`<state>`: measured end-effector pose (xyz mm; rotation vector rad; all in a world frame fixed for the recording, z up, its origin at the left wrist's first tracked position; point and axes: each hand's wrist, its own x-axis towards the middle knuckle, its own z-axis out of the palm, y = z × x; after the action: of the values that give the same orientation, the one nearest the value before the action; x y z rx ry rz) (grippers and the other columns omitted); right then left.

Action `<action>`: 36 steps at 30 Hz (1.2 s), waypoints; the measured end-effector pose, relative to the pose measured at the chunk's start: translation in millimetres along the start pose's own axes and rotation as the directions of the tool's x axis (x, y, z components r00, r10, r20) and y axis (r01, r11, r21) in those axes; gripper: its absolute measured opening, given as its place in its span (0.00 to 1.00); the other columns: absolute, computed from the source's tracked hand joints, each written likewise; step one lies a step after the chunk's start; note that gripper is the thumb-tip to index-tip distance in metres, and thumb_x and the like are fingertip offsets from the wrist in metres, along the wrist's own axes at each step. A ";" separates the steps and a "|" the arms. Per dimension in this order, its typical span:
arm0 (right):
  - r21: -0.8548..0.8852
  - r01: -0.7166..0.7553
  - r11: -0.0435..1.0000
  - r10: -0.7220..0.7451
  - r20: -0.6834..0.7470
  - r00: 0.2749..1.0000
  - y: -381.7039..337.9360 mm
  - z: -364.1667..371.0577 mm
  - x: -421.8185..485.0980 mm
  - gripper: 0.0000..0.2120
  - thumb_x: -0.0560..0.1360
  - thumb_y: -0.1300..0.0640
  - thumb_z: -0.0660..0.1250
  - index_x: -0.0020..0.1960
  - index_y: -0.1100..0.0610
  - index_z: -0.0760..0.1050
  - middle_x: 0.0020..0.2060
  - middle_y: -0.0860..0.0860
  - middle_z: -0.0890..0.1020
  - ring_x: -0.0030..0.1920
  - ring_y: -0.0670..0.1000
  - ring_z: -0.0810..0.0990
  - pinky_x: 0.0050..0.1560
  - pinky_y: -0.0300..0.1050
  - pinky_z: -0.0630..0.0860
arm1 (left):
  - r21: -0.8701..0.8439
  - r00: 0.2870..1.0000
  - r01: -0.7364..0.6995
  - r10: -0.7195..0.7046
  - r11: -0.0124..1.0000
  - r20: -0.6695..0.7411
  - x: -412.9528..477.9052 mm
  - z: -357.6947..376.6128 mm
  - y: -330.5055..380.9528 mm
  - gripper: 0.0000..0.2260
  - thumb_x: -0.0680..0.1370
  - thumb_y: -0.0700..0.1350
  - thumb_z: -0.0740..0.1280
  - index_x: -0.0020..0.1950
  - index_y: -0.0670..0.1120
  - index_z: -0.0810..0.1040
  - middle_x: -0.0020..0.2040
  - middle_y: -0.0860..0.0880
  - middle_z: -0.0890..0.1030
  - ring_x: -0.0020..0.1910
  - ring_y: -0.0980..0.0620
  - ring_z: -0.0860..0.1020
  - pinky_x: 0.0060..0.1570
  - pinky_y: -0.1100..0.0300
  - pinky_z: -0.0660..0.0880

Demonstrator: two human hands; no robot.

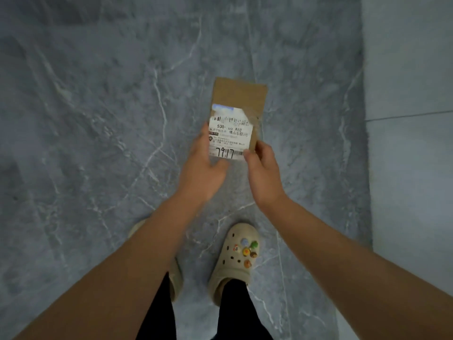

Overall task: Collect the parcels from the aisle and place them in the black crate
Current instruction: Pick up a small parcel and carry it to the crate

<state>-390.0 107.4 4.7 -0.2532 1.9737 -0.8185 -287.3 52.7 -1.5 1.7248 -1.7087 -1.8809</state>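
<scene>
- Parcel (pixel 236 119): flat, oblong, plain brown cardboard, slightly blurred; far end bare card, with a straight top edge and a small nick at its right corner.
- Shipping label (pixel 230 136): white, stuck over the near half of the parcel's face; blue strip along the top, barcode below it, then the print "530-" and "A68", rows of small characters, and large handwritten digits by a second barcode at the bottom. Glossy clear tape or film at the label's upper right, catching light.
- Position of parcel: held in the air above the floor, in front of the body, long axis pointing away and tilted slightly to the right; near end between the two hands.
- Left hand (pixel 203 170): gripping the parcel's near left edge, thumb lying up along the label's side, fingers curled under the bottom edge.
- Right hand (pixel 263 175): pinching the near right corner, thumb on the label's lower right, fingers behind the card.
- Floor (pixel 85 119): grey marble-look tiles with white veins.
- Paler grey panel (pixel 411 69): along the right side, with one thin seam across it.
- Right clog (pixel 235 256): beige, perforated, with several coloured charms on top.
- Left clog (pixel 177 276): beige, mostly hidden behind the left forearm.
- Black trouser legs (pixel 232 310): above both clogs.
</scene>
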 end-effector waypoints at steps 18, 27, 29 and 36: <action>0.479 0.639 0.602 -0.564 -0.311 0.765 -457.3 -140.0 -340.8 0.06 0.79 0.51 0.55 0.56 0.48 0.61 0.53 0.39 0.72 0.50 0.33 0.75 0.50 0.31 0.73 | -0.145 0.733 -0.679 0.672 0.719 -0.101 -299.8 -209.6 468.1 0.34 0.72 0.38 0.62 0.73 0.58 0.56 0.74 0.54 0.62 0.74 0.59 0.60 0.74 0.51 0.59; 0.422 0.810 0.408 -0.823 -0.213 0.526 -573.2 -195.3 -495.2 0.28 0.73 0.47 0.54 0.72 0.52 0.59 0.66 0.51 0.73 0.64 0.47 0.74 0.66 0.46 0.71 | -0.210 0.528 -0.845 0.828 0.491 -0.188 -453.3 -275.1 576.3 0.29 0.77 0.33 0.59 0.76 0.50 0.58 0.73 0.54 0.67 0.70 0.62 0.66 0.65 0.69 0.67; 0.420 0.823 0.382 -0.857 -0.173 0.486 -584.4 -203.4 -513.1 0.29 0.74 0.46 0.54 0.73 0.53 0.58 0.67 0.51 0.73 0.65 0.47 0.73 0.67 0.47 0.70 | -0.211 0.484 -0.873 0.834 0.440 -0.265 -473.9 -278.1 589.7 0.25 0.79 0.40 0.59 0.76 0.50 0.59 0.72 0.53 0.69 0.69 0.60 0.68 0.67 0.66 0.67; 0.454 0.839 0.302 -0.938 -0.018 0.347 -597.6 -216.8 -563.0 0.16 0.82 0.53 0.52 0.68 0.45 0.57 0.62 0.47 0.73 0.59 0.42 0.74 0.55 0.30 0.71 | -0.130 0.426 -0.898 0.757 0.420 -0.495 -525.7 -271.3 610.9 0.23 0.82 0.48 0.54 0.77 0.52 0.54 0.72 0.57 0.67 0.61 0.71 0.69 0.55 0.78 0.68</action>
<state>-364.5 25.6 849.5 -1.2691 1.2115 -1.7842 -252.2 -2.2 846.4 0.6821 -1.4596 -1.1593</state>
